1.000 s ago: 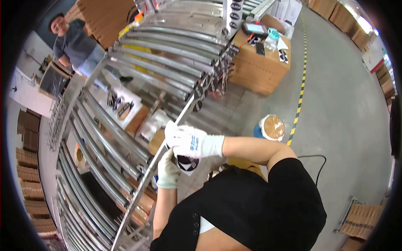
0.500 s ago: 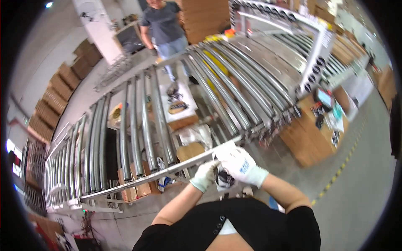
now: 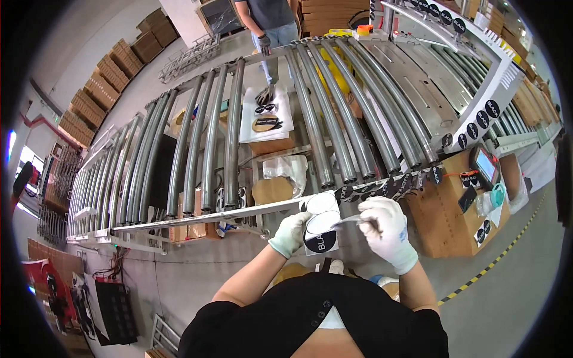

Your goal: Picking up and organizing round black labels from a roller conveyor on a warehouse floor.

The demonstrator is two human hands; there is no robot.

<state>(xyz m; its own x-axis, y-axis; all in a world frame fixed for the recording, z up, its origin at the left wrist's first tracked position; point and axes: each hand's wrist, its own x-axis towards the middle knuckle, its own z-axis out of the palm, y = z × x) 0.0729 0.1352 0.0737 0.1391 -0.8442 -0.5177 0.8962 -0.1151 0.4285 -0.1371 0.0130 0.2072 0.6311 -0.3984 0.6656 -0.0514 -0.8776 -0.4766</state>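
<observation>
My left hand (image 3: 290, 234), in a white glove, is closed on the left edge of a sticker sheet (image 3: 323, 206). Pale round outlines show on its upper part, and a black round sticker (image 3: 322, 241) lies on its lower part. To the right, my right hand (image 3: 385, 230), also gloved, is closed in a pinch. A thin pale sticker (image 3: 349, 221), seen almost edge-on, runs from its fingertips toward the sheet. Whether this piece still touches the sheet I cannot make out.
A roller conveyor (image 3: 233, 137) stretches across in front of me. Black round stickers hang along its near rail and dot a white frame (image 3: 477, 110). A cardboard box (image 3: 433, 209) at right bears a handheld device (image 3: 484, 165). A person (image 3: 271, 27) stands beyond the rollers.
My right hand has moved right, away from the left hand, with a thin sticker now between them. More of the sheet shows. The whole view has shifted, and the blur is gone.
</observation>
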